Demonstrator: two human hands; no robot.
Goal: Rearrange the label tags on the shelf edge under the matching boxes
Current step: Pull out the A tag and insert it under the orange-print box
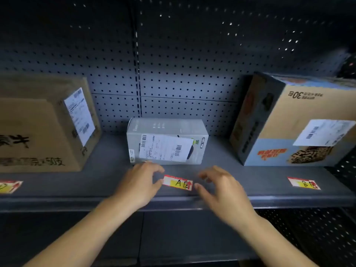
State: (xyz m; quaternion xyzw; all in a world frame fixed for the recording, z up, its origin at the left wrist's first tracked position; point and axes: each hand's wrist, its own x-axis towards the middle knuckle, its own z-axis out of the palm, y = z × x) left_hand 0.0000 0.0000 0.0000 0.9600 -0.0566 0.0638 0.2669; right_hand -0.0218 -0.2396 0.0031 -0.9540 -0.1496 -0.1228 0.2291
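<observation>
— Where's the tag marked A?

— The A tag (177, 182) lies flat on the grey shelf (96, 182), near its front edge, directly at six o'clock from the small grey box (167, 140). Both hands flank it.

— Holding it?

— The left hand (138, 185) sits at the tag's nine o'clock, thumb tip touching or almost touching its left end, the other fingers (154, 167) curled above and apart from the thumb. The right hand (221, 191) is at three o'clock, fingers loosely bent and spread, thumb tip just beside the tag's right end. Motion blur keeps me from telling whether either actually pinches it.

— The other tags?

— A B tag (304, 183) lies at five o'clock from the grey box, in front of the printed carton (296, 122). A third tag (9, 186), letter unreadable, is at the left edge, at six o'clock from the brown carton (44, 122).
</observation>
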